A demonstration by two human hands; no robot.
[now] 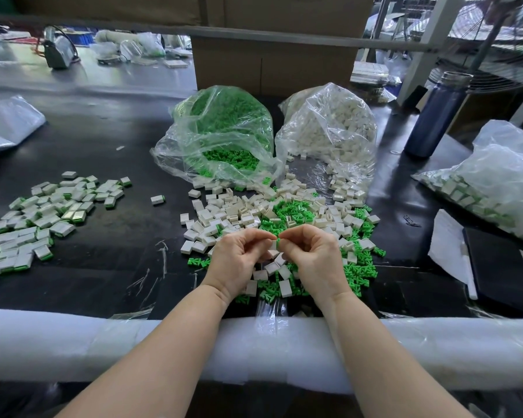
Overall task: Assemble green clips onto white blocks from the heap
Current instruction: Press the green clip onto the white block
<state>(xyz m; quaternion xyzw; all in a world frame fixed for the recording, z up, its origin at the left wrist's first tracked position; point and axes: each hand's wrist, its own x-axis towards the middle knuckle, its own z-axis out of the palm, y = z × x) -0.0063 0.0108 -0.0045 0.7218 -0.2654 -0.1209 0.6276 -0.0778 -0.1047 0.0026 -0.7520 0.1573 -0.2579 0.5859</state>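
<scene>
- I note a sizeable pile of finished blocks [40, 218] with green ends, lying well apart on the desk [109, 260] to my left.
- The mixed heap [287, 215] of loose white blocks and green clips remains large, and both supply bags behind it are well filled; I judge most of the work outstanding.
- My left hand [239, 260] pinches a white block [274, 245] above the heap's near edge.
- My right hand [314, 254] pinches a green clip [278, 242] against that block, fingers curled, thumbs meeting at centre.
</scene>
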